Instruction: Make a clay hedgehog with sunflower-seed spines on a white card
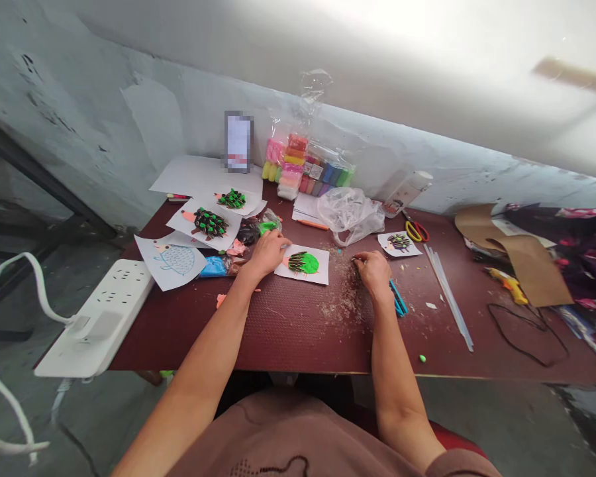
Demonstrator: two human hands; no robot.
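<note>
A small white card (322,258) lies on the table with a hedgehog shape in green clay (305,263) and dark spikes stuck in its left part. My left hand (268,255) is closed at the card's upper left edge, with thumb and fingers on it. To the right of the card, my right hand (375,271) is closed in a pinch, low over scattered brown crumbs (345,305); what its fingertips hold is too small to make out. A blue-handled tool (398,299) lies beside my right wrist. Green clay in a bag (268,227) sits just beyond my left hand.
Finished-looking hedgehog cards (233,228) and a blue drawing (176,262) lie left. Behind are clay packs (293,165), a plastic bag (352,215) and a white bottle (410,191). Scissors (417,231), glue sticks (449,298), a glue gun (509,285) and a power strip (104,311) flank them.
</note>
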